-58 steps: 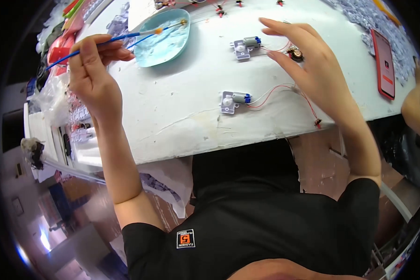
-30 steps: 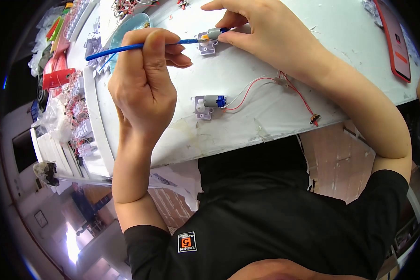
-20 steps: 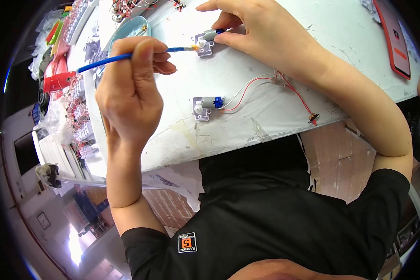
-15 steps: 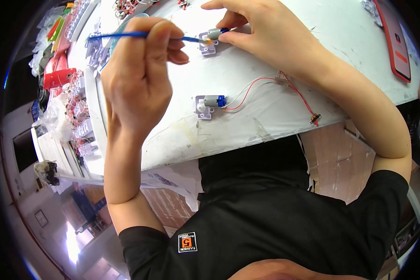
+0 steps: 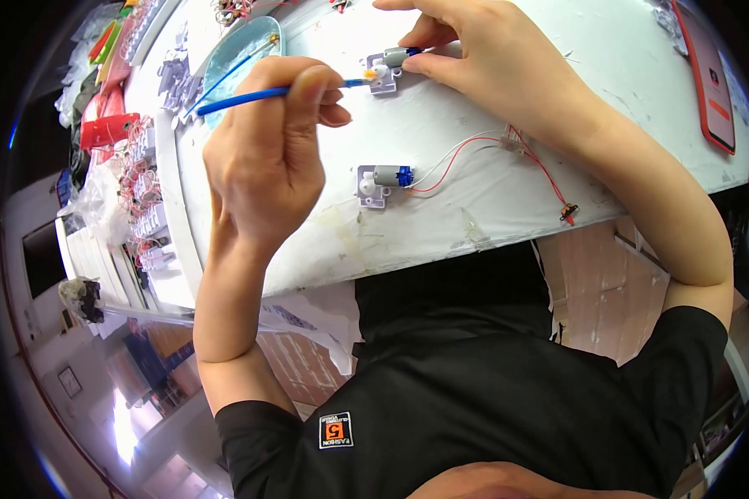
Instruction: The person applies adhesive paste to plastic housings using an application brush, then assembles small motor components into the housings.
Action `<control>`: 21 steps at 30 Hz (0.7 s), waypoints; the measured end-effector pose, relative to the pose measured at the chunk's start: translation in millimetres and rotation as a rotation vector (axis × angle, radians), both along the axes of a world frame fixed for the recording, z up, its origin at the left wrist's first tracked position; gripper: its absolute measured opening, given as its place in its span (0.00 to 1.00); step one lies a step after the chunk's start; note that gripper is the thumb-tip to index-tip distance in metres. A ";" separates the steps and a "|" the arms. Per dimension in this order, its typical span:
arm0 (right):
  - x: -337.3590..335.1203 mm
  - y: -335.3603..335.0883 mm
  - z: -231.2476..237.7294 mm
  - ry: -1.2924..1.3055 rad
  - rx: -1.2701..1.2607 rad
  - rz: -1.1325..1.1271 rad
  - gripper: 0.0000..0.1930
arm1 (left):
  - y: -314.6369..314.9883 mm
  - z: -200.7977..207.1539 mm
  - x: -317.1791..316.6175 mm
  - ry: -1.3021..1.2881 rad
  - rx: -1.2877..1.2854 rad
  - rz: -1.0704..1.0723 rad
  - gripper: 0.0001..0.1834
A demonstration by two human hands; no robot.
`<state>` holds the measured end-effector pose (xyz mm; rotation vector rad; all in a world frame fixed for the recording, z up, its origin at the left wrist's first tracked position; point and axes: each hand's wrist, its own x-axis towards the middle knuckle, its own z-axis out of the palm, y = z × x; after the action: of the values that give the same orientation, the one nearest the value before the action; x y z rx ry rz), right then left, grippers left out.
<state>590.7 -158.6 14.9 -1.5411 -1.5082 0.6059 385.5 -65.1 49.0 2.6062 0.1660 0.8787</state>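
Observation:
My left hand (image 5: pixel 262 162) pinches a thin blue brush (image 5: pixel 240 99), whose orange-tinted tip is at a white gear. This gear sits on a small pale plastic mount (image 5: pixel 384 84) with a grey motor (image 5: pixel 396 56) across its far part. My right hand (image 5: pixel 495 54) has thumb and forefinger closed on the motor's blue end. Nearer to me lies a second motor (image 5: pixel 388 175) with a blue end cap, on a matching mount (image 5: pixel 373 197) with a white gear. Red and white wires (image 5: pixel 462 145) run from it toward a small slide switch (image 5: pixel 568 213).
Behind my left hand is a light-blue dish (image 5: pixel 276 32) with another blue stick in it. Along the left edge lie several wired parts (image 5: pixel 144 183) and plastic bags (image 5: pixel 100 200). A red-edged phone (image 5: pixel 707 83) is at the far right of the white table (image 5: pixel 441 224).
My left hand has shifted to the right in view, the brush tip staying by the gear. The brush now slants more, and more of the dish shows.

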 end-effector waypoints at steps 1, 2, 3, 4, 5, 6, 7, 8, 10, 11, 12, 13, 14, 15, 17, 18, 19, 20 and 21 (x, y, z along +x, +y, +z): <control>0.2 0.1 -0.3 -0.003 0.001 0.004 0.24 | -0.3 0.9 1.1 0.013 0.044 -0.021 0.09; 0.6 0.3 -1.5 -0.018 0.011 0.004 0.24 | 1.2 1.8 1.0 0.010 0.045 -0.017 0.09; 1.1 0.2 -3.1 -0.033 0.020 -0.001 0.24 | 4.3 2.2 1.2 -0.041 -0.020 -0.047 0.09; 1.4 0.4 -5.0 -0.036 0.019 -0.003 0.24 | 7.1 3.3 1.3 -0.092 -0.086 -0.078 0.09; 1.7 0.3 -7.2 -0.035 0.024 -0.009 0.24 | 10.0 7.5 1.8 -0.087 -0.027 -0.030 0.09; 0.7 1.2 -7.6 -0.031 0.032 -0.011 0.24 | 12.8 8.0 1.0 -0.077 -0.019 -0.011 0.09; 0.1 1.4 -7.2 -0.031 0.034 -0.009 0.24 | 15.4 7.9 1.2 -0.066 -0.011 0.008 0.09; -0.5 1.4 -6.9 -0.028 0.034 -0.006 0.25 | 14.6 7.3 3.5 -0.065 -0.009 0.010 0.09; -0.3 1.4 -7.4 -0.028 0.032 -0.001 0.25 | 10.9 4.7 11.2 0.002 0.032 0.045 0.06; -0.4 1.9 -8.3 -0.036 0.041 -0.002 0.25 | 13.3 6.6 12.0 0.001 0.032 0.047 0.06; -0.7 2.4 -8.9 -0.043 0.049 -0.002 0.25 | 17.0 10.3 12.8 0.052 -0.022 0.066 0.10; -1.4 2.4 -8.8 -0.043 0.048 0.002 0.25 | 20.5 12.9 14.3 0.103 -0.076 0.086 0.14; -2.3 2.1 -8.4 -0.033 0.057 0.001 0.25 | 21.7 12.0 19.9 0.058 -0.148 0.076 0.11; -2.0 2.3 -7.5 -0.024 0.066 0.001 0.25 | 17.3 18.7 26.2 0.057 -0.148 0.080 0.11; 0.5 -0.3 -5.9 -0.022 0.061 -0.007 0.25 | 5.9 31.7 41.4 0.176 -0.298 0.178 0.13; 0.1 -0.2 -5.0 -0.005 0.063 -0.009 0.26 | 4.1 30.2 46.4 0.182 -0.147 0.169 0.15; -0.4 -0.2 -3.7 -0.005 0.065 -0.004 0.26 | 4.0 32.7 46.1 0.182 -0.146 0.174 0.15; -0.8 -0.1 -2.1 -0.017 0.064 -0.003 0.26 | 3.9 35.8 46.1 0.211 -0.155 0.168 0.15; -0.8 -0.3 -1.7 -0.029 0.060 -0.007 0.26 | 4.0 36.8 46.3 0.241 -0.166 0.157 0.16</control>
<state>589.9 -158.9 13.3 -1.5149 -1.5286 0.5310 431.8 -61.1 85.7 2.5600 0.4938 0.5696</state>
